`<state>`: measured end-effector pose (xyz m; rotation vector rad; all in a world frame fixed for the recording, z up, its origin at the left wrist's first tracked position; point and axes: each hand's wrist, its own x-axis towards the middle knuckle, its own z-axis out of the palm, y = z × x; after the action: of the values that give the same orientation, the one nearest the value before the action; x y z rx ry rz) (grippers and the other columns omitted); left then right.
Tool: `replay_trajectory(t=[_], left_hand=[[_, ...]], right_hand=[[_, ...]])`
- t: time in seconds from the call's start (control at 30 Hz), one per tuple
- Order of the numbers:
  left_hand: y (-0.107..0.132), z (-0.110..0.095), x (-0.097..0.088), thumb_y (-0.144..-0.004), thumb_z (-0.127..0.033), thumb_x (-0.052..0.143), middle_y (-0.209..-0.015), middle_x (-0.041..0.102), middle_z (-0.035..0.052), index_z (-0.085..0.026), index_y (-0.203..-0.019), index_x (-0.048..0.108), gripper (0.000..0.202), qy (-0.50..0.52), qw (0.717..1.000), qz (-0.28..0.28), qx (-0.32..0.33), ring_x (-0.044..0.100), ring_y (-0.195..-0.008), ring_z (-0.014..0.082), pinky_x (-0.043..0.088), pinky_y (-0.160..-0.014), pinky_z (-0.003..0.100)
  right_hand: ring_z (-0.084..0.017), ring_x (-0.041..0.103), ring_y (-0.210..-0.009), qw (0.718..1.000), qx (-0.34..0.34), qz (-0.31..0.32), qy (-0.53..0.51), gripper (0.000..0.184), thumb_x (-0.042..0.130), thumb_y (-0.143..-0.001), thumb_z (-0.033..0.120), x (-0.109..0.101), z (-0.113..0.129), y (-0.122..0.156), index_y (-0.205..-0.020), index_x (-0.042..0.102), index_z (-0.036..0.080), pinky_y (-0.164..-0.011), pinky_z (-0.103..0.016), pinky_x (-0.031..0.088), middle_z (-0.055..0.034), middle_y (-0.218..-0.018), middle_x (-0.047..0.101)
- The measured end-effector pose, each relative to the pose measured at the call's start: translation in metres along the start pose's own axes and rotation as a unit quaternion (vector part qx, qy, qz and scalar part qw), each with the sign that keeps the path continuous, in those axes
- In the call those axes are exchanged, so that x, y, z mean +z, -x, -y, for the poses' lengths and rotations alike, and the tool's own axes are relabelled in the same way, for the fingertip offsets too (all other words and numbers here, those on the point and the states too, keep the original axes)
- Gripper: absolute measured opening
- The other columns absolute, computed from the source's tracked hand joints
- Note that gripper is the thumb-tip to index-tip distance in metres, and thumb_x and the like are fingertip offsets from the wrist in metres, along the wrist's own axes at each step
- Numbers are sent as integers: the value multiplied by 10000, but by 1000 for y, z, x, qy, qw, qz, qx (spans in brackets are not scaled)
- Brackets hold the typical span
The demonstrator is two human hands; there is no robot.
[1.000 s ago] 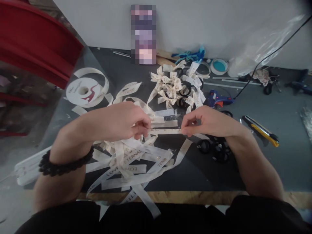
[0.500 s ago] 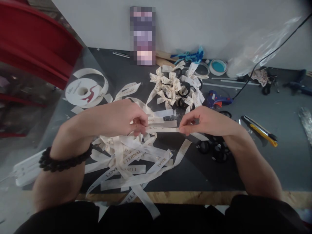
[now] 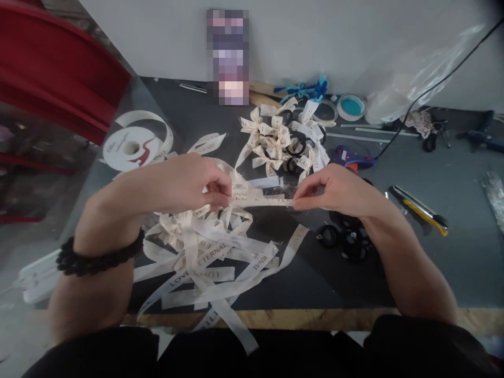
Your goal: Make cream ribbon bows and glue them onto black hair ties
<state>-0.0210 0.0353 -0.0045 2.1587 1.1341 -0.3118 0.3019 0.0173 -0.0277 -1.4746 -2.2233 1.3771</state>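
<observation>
Between my two hands a cream printed ribbon [image 3: 262,201] is stretched nearly level. My left hand [image 3: 202,184] pinches its left end, and my right hand [image 3: 325,190] pinches it on the right. Beneath and in front of my left hand lies a tangle of cut ribbon strips [image 3: 212,254] with gold lettering. Beyond the hands is a pile of ribbon bows [image 3: 275,131] on black hair ties. More black hair ties [image 3: 354,244] lie below my right hand. A ribbon spool [image 3: 132,148] rests past my left forearm.
A blue glue gun [image 3: 348,156] and a yellow box cutter [image 3: 421,210] lie to the right. Glue sticks [image 3: 362,137], a tape roll [image 3: 352,107] and blue cord [image 3: 307,89] sit along the wall. A blurred-out phone-shaped panel [image 3: 228,58] leans there. A red chair [image 3: 59,63] stands left.
Both hands have risen slightly and moved a little apart, with more ribbon showing between them. The loose end right of my right hand no longer shows.
</observation>
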Motion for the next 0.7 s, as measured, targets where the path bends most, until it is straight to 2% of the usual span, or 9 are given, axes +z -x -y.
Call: replay_trajectory(t=[0.27, 0.7], left_hand=[[0, -3, -2, -912, -290, 638, -853, 807, -29, -287, -871, 808, 175, 10, 1000, -9, -21, 699, -682, 157, 412, -657, 275], [-1, -3, 0, -927, -380, 658, -833, 804, -19, -268, -881, 835, 215, 1, 999, -32, -32, 678, -670, 159, 394, -676, 282]], right_hand=[[-177, 677, -712, 998, 15, -57, 13, 182, 863, -781, 451, 3, 1, 2, -793, 854, 269, -669, -313, 444, 6, -771, 798], [-232, 764, -802, 995, 31, -92, 22, 110, 894, -774, 368, 4, -3, -1, -840, 880, 282, -716, -337, 509, -15, -853, 837]])
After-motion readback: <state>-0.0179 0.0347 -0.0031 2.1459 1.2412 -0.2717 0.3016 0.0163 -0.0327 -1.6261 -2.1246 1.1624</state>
